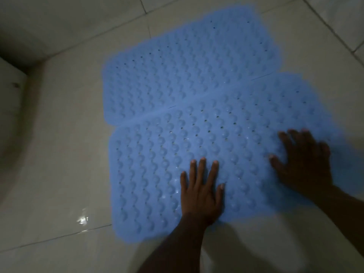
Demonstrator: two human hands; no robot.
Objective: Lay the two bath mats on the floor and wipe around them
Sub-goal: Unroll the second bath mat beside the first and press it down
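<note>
Two light blue rubber bath mats with rows of bumps and small holes lie flat on the tiled floor, side by side and touching along one long edge. The far mat point(187, 62) is free of my hands. My left hand point(201, 190) rests palm down with fingers spread on the near mat point(167, 154), close to its front edge. My right hand point(303, 160) lies flat on the same mat's right part, fingers apart. Neither hand grips anything. No cloth is in view.
The pale glossy floor tiles point(59, 154) surround the mats, with a wet shine spot point(82, 219) at the lower left. A dark wall corner point(13, 52) stands at the upper left. The scene is dim.
</note>
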